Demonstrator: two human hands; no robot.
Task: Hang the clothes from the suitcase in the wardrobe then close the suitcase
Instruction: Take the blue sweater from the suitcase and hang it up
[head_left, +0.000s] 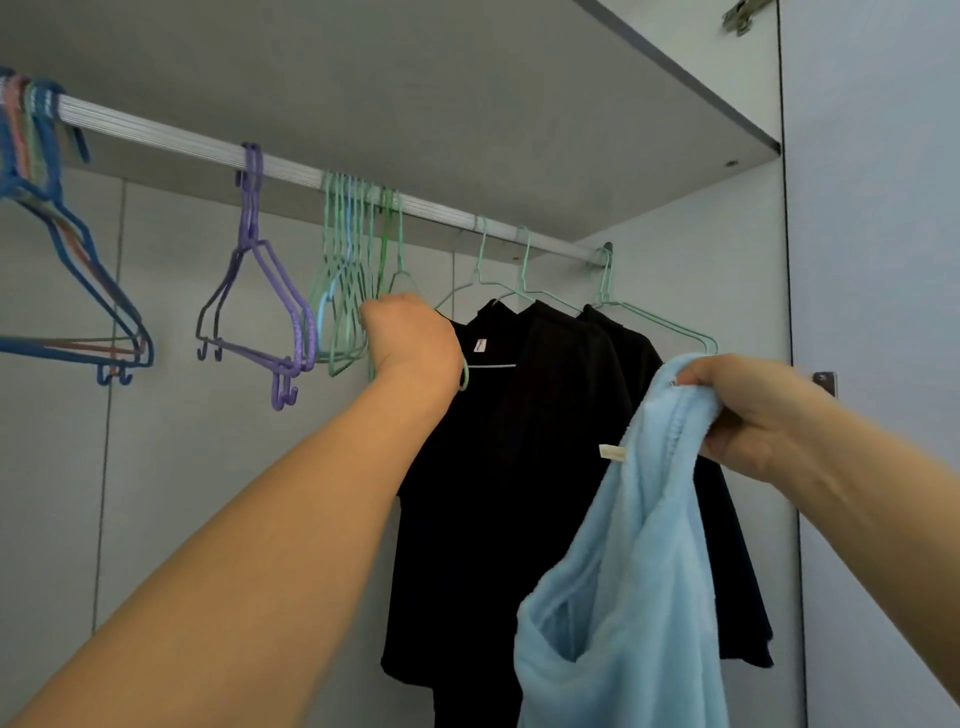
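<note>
Left hand (410, 338) clamped on green hanger (400, 280), ten o'clock; right hand (753, 415) pinching blue garment (623, 571), four o'clock. Risk: neighbouring hangers (343, 270) snagging, dragged off rail (291, 169).

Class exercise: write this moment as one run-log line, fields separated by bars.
left hand: grips green wire hanger on rail | right hand: holds light blue fleece garment | black garments: hung | suitcase: out of view

Garment (623, 571) in hand: light blue, plain, white tag. Hung clothes (519, 467): black, plain. Hangers: mint-green bunch (343, 291), purple pair (254, 291), blue (67, 291) far left with maybe orange and green mixed in. Rail (171, 140) silver, wardrobe (156, 467) pale grey.
</note>
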